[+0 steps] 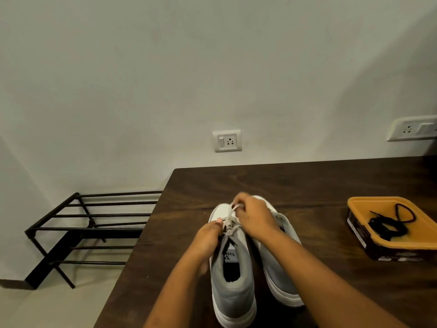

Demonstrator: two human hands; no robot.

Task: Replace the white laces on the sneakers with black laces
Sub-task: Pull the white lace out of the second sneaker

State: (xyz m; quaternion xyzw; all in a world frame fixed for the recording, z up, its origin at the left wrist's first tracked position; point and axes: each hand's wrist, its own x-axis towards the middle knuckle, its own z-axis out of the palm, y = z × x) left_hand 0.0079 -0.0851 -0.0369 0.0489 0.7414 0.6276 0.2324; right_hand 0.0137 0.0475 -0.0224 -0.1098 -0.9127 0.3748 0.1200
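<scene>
Grey uppers with white toes and soles on the sneakers (pixel 233 292), lower centre; white laces (pixel 229 220); black print on the white tongue label (pixel 229 255). Dark brown wood grain across the table (pixel 307 183). Black laces (pixel 387 224) in an orange-rimmed tray (pixel 378 200) with dark brown sides, at right. Black rack (pixel 94 229) at left. Pale grey-green wall (pixel 165 79), white sockets (pixel 227 140).

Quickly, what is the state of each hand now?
Left hand: pinches the flat white lace of the grey-and-white sneaker.
Right hand: pinches the same lace, farther along.

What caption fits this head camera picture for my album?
Left hand and right hand pinch the white lace on a grey sneaker; black laces wait in the orange tray.
</scene>
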